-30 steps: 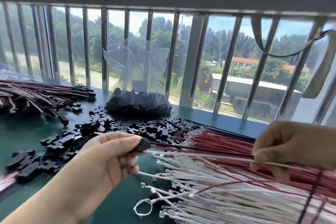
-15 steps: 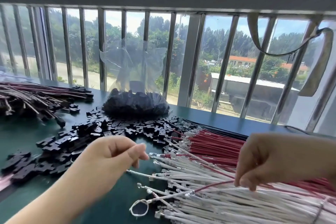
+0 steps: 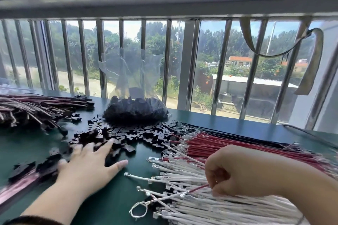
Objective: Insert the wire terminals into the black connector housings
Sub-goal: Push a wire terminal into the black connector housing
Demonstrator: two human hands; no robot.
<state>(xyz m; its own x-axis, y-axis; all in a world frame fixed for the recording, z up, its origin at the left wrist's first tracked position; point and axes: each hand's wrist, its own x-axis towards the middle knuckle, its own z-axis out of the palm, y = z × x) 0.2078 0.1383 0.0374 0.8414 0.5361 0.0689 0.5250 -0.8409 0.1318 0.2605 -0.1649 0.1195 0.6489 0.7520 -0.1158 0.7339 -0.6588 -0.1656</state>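
Note:
Loose black connector housings (image 3: 128, 133) lie scattered across the middle of the dark green table (image 3: 228, 120). My left hand (image 3: 87, 166) lies flat with fingers spread, its fingertips touching the near edge of that scatter. A bundle of white wires (image 3: 182, 171) with metal terminals fans out at the lower right, with red wires (image 3: 219, 144) behind it. My right hand (image 3: 243, 175) is curled over the white bundle and pinches a red wire (image 3: 198, 188) that ends in a small terminal.
A clear plastic bag (image 3: 135, 109) full of black housings stands at the back centre against the barred window (image 3: 188, 64). A heap of assembled wires with housings (image 3: 36, 109) fills the back left. A wire loop (image 3: 140, 209) lies near the front edge.
My left hand has let go of the assembled housing and wire and dropped flat onto the loose housings. My right hand has moved down and left, pinching a red wire.

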